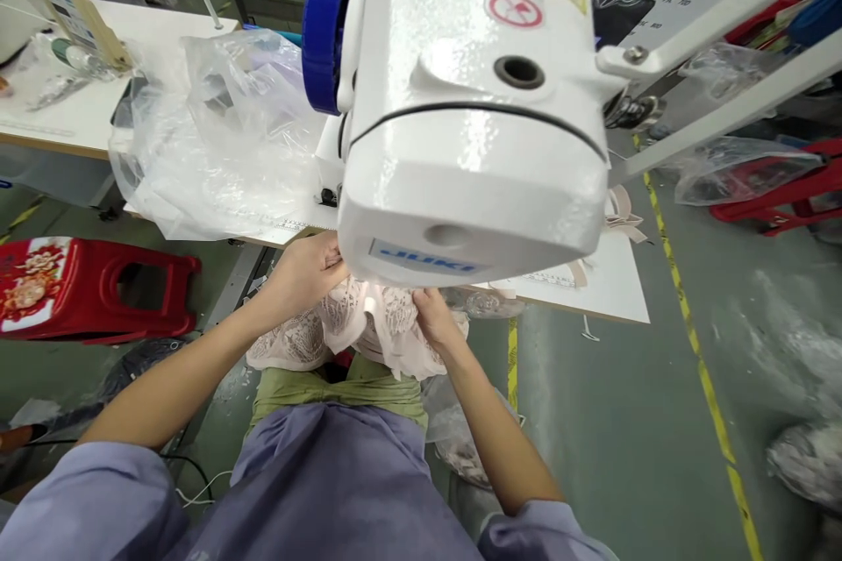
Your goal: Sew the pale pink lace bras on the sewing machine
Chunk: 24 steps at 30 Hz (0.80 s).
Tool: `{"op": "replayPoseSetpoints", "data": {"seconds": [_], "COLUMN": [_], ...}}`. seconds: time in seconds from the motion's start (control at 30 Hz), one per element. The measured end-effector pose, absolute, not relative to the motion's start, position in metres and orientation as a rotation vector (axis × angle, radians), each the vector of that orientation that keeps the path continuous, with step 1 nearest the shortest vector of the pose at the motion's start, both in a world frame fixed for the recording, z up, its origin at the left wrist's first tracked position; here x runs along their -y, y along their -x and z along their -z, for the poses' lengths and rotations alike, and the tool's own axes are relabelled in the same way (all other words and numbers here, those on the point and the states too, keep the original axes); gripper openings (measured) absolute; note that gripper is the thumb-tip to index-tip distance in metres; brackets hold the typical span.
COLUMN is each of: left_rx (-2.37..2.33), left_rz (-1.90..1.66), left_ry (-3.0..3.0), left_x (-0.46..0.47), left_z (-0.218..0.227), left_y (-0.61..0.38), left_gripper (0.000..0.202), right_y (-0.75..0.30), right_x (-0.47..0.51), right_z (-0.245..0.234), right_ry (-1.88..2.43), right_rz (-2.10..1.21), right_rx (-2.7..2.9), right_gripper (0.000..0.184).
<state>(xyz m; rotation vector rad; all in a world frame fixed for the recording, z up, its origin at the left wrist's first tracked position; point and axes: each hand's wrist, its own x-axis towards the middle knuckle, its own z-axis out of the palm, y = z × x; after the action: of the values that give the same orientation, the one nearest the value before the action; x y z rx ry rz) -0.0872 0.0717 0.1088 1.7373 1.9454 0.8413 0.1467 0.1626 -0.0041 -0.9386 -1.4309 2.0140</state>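
Note:
A pale pink lace bra (365, 324) hangs over my lap at the table's front edge, below the head of a white sewing machine (474, 184). My left hand (309, 272) grips the bra's upper left part, its fingers closed and partly tucked behind the machine head. On the other side my right hand (434, 316) pinches the lace near the right cup. The machine head hides the needle area and the top of the bra, so where the fabric meets the needle cannot be seen.
A clear plastic bag (224, 140) covers the white table left of the machine. Beige strips (622, 215) lie at the table's right end. A red stool (98, 289) stands at left, and white metal bars (717, 9) cross the upper right.

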Motion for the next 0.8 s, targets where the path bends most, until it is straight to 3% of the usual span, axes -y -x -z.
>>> {"op": "replayPoseSetpoints", "data": {"seconds": [0.13,0.27,0.5,0.67,0.8], "left_rx": [-1.916,-1.919,-1.872,-2.080,-2.129], "left_rz": [-0.887,-0.837,-0.855,-0.935,-1.137], "left_ry": [-1.746,-1.746,-1.657,-1.600,-1.771], "left_x": [-0.073,-0.074,-0.069,-0.052,-0.028], "left_z": [-0.103,-0.099,-0.105,-0.108,-0.118], "left_y": [0.088,0.087,0.082,0.082,0.065], "left_gripper": [0.026,0.023,0.016,0.028,0.020], "right_y": [-0.153,-0.169,-0.185,-0.199,-0.214], "right_x": [-0.136,-0.126,-0.138,-0.151,-0.153], "right_z": [0.035,0.045,0.044,0.031,-0.001], "right_ry": [0.948,0.972,1.156,1.179,1.151], "right_rz": [-2.352,-2.479,-2.215,-2.176,-2.080], "right_rx": [1.022,0.920,0.758,0.625,0.661], "right_gripper": [0.094,0.075,0.043,0.044,0.052]}}
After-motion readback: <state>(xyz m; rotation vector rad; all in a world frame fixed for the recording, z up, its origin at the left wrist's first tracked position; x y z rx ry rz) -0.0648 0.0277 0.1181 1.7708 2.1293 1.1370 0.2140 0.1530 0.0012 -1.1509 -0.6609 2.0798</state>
